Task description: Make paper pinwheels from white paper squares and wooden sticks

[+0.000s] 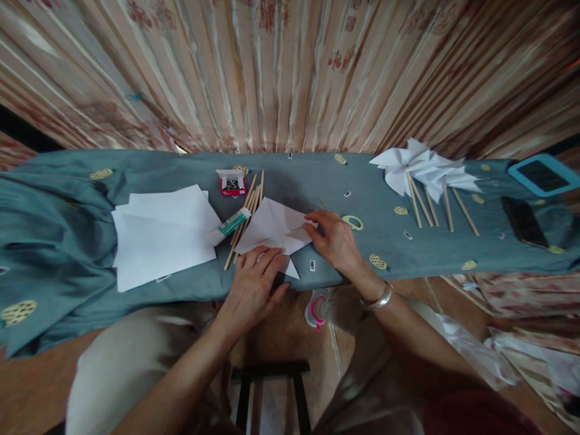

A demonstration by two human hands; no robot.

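Note:
A cut white paper square with pointed flaps lies on the cloth-covered table in front of me. My left hand rests on its near edge, fingers stretched out over the paper. At the right corner, my right hand pinches the paper between thumb and fingers. Just beyond that hand are scissors with a pale green handle, their blades partly hidden. Left of the paper lie several wooden sticks, with a green-and-white glue tube across them.
A stack of white paper lies at the left. Behind the sticks stands an open red box of small dark pieces. Several paper pinwheels on sticks lie at the right, near a black phone and a blue-framed tablet. A curtain hangs behind.

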